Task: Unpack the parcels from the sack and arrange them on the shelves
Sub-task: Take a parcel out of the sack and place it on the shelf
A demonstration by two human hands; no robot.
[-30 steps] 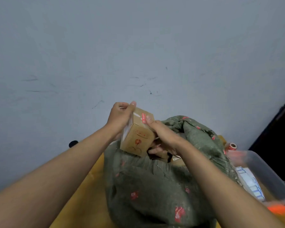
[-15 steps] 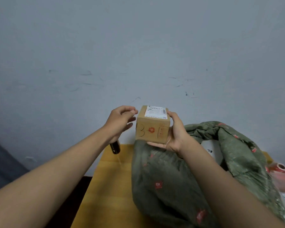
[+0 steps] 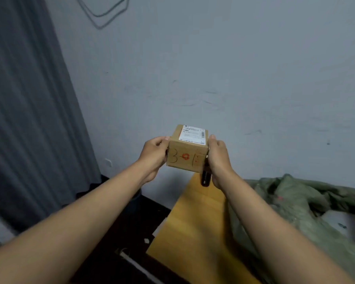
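Change since half a second ago: the left hand point(image 3: 155, 155), then apart from the cardboard parcel point(image 3: 188, 149), is now gripping its left side, and the parcel is sitting higher and further left of the sack point(image 3: 307, 208) than it was.

Parcel: being held in the air between both hands, above the far end of the desk point(image 3: 195, 228) and clear of it. White label facing up; the near face is showing a handwritten mark and a red stamp.

Left hand: fingers curling round the parcel's left side, thumb at the top edge.

Right hand point(image 3: 217, 158): clasping the parcel's right side, thumb up at the top corner.

Sack: green, lying open on the desk, down and to the right of the parcel, well apart from it.

Dark object point(image 3: 205, 179): showing just below the parcel, beside the right hand; too unclear to identify.

Grey curtain point(image 3: 29, 99): hanging far left of the parcel.
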